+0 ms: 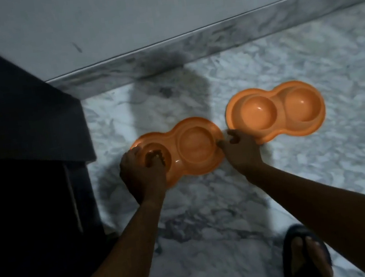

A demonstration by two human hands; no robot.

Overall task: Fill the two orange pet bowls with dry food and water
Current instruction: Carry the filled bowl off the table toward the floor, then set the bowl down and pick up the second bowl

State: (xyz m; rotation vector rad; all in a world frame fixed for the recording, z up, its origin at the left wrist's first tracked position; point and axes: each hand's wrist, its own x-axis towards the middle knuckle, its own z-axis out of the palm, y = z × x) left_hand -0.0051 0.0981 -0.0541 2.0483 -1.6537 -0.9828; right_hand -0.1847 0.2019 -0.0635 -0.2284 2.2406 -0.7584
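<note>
Plainly, your left hand (pixel 142 169) and right hand (pixel 240 149) each clasp an end of the near bowl (pixel 194 147) (its long axis spans them), second bowl (pixel 298 103) beside your right.

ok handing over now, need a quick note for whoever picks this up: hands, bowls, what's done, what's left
Left hand: grips the left end of the left double bowl, fingers curled over the rim into its left compartment.
Right hand: pinches that bowl's right rim, close to the right double bowl; contact with that one is unclear.
Both bowls sit flat on the marble floor near the wall.
Done: nothing visible. Three compartments show no dry food; the fourth is shaded by the left hand. Water is hard to judge.
Left: food and water for both bowls. No food or water container in view.
</note>
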